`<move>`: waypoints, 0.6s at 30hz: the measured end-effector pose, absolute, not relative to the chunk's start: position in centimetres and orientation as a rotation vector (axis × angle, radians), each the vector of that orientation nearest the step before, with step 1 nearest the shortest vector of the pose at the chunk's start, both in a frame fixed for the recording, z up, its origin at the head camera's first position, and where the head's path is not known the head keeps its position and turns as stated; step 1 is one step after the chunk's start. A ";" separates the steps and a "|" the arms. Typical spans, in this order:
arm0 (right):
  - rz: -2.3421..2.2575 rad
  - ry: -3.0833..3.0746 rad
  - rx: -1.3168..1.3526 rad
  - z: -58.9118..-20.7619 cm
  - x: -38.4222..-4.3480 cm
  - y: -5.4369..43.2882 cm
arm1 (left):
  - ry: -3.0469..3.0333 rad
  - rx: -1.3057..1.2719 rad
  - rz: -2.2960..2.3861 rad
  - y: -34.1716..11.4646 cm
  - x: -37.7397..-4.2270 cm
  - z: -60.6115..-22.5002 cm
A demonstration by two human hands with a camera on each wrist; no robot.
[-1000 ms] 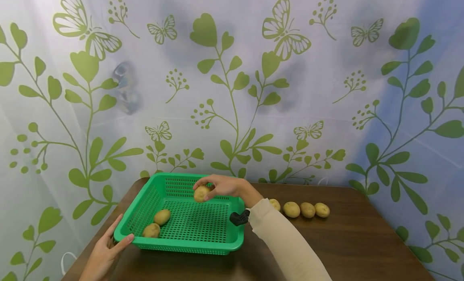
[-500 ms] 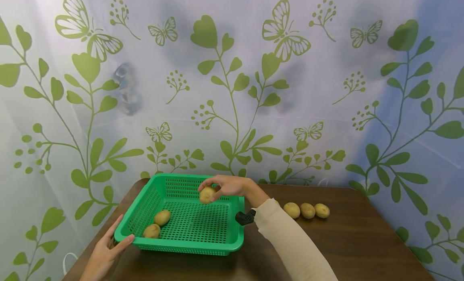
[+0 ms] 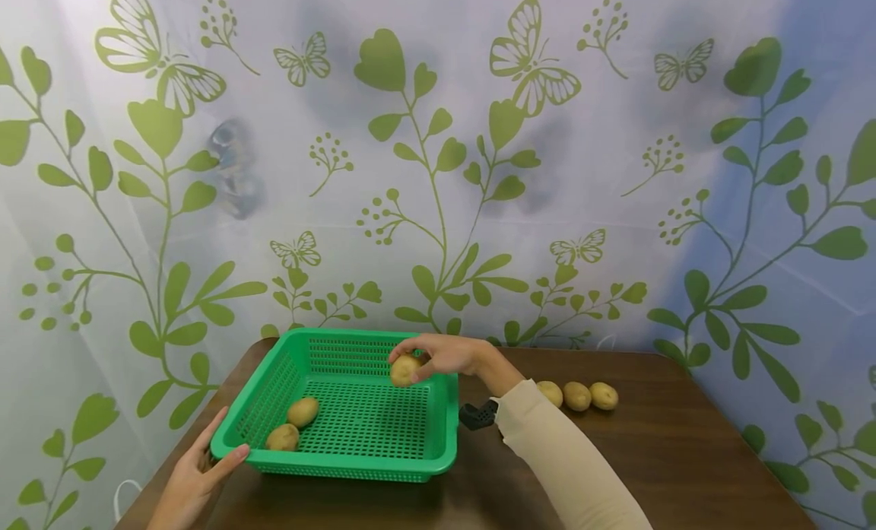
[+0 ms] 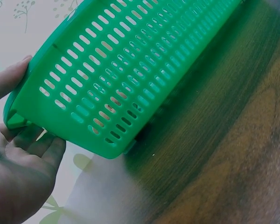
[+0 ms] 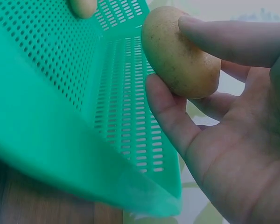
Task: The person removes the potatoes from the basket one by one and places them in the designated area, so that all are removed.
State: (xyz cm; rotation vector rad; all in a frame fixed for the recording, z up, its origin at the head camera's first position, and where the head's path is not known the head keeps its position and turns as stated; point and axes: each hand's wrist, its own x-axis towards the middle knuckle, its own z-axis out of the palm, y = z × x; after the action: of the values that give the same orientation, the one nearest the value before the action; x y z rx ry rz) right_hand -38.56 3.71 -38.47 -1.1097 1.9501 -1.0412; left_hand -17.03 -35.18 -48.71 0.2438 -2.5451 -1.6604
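Observation:
A green perforated plastic basket (image 3: 342, 463) stands on the dark wooden table. My left hand (image 3: 195, 473) grips its near left corner; in the left wrist view the thumb lies over the rim and the fingers (image 4: 53, 151) curl underneath. With my right hand (image 3: 448, 357) I hold a potato (image 3: 405, 370) over the back right part of the basket. Thumb and fingers pinch that potato (image 5: 179, 53) in the right wrist view. Two potatoes, one (image 3: 303, 412) behind the other (image 3: 283, 438), lie inside at the left.
Right of the basket, a row of potatoes (image 3: 577, 397) sits on the table (image 3: 657, 454), partly hidden by my right sleeve (image 3: 561, 454). A black wrist device (image 3: 479, 415) is at my right wrist. Behind the table hangs a curtain (image 3: 438, 172) with green leaves and butterflies.
My right hand has moved a little to the right with the potato, over the basket. The sleeve now covers more of the potato row. My left hand keeps its grip on the corner.

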 end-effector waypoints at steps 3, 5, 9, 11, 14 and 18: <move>-1.040 1.945 -1.116 -38.4 -38.5 4.2 | -2.561 0.258 -1.659 -35.2 -17.0 -48.5; -1.043 1.940 -1.118 -38.3 -38.5 4.6 | -2.560 0.259 -1.667 -35.2 -17.0 -48.5; -1.035 1.967 -1.109 -38.3 -38.6 5.5 | -2.559 0.256 -1.676 -35.2 -17.1 -48.6; -1.028 1.984 -1.101 -38.4 -38.6 5.9 | -2.560 0.257 -1.679 -35.2 -17.1 -48.6; -1.027 2.001 -1.096 -38.4 -38.7 6.6 | -2.541 0.246 -1.701 -35.2 -17.1 -48.7; -1.030 2.017 -1.087 -38.4 -38.7 7.4 | -2.514 0.222 -1.731 -35.2 -17.1 -48.7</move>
State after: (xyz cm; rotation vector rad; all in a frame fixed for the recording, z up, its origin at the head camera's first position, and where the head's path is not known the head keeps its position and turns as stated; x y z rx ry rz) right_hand -38.70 7.38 -38.40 -1.0874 2.0173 -1.0302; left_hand -17.07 -35.19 -48.71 0.2218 -2.5137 -1.7309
